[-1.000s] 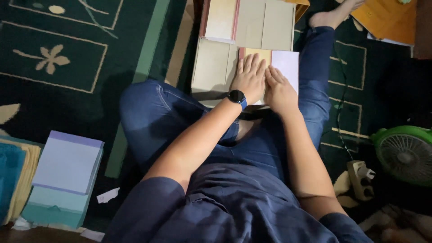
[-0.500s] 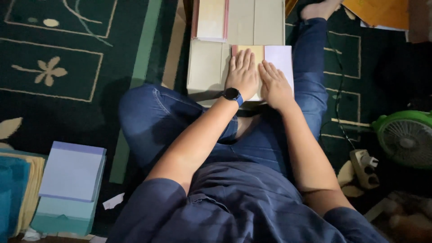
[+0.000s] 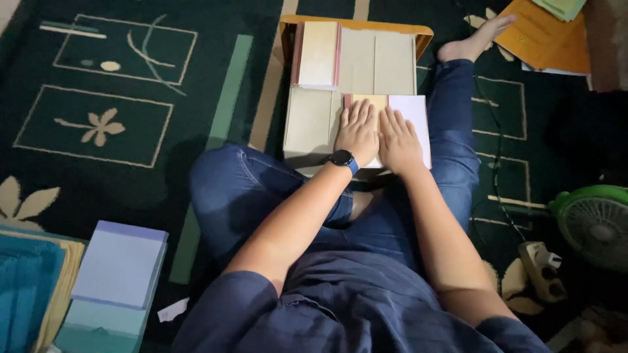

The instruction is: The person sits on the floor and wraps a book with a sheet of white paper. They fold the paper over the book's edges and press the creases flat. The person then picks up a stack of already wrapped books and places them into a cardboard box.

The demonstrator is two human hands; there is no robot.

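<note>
White paper sheet [image 3: 413, 124] lies flat beneath left hand [image 3: 358, 131] and right hand [image 3: 399, 140].

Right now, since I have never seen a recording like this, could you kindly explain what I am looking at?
This is one view from a camera worn on a person's head, looking down. The person sits on a dark green patterned carpet in jeans. Both hands lie flat, side by side: the left hand, with a dark wristwatch, and the right hand press on a pale sheet atop a low board. Neither grips anything. Stacked paper lies lower left; a green fan stands at right.
</note>
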